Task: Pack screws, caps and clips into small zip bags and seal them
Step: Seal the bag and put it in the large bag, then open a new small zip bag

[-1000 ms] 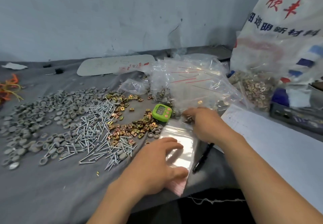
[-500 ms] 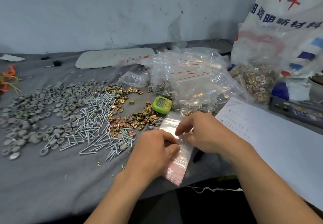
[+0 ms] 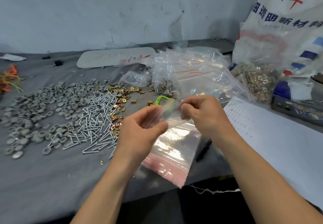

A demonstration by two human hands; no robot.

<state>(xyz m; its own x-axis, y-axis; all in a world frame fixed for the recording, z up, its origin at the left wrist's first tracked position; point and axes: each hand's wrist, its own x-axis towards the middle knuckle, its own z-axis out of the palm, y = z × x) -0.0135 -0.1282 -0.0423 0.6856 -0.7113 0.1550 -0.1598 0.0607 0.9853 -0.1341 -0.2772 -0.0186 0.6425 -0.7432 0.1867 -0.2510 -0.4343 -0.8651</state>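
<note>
My left hand (image 3: 141,129) and my right hand (image 3: 202,113) are raised above the table and each pinches an edge of one small clear zip bag (image 3: 167,113), blurred between them. Under the hands lies a flat stack of empty zip bags (image 3: 174,152) with red seal strips toward me. To the left spread silver screws (image 3: 94,124), grey round caps (image 3: 43,108) and gold metal clips (image 3: 122,92) on the grey cloth.
A green digital timer (image 3: 161,100) sits behind the hands. A heap of filled zip bags (image 3: 197,73) lies beyond it. A large sack (image 3: 283,31) with a bag of clips (image 3: 257,80) stands right. A white paper sheet (image 3: 279,136) and a black pen (image 3: 203,149) lie right.
Both hands have lifted off the stack, bringing one bag up between them. A second ago the left hand lay flat on the stack and the right reached toward the filled bags.
</note>
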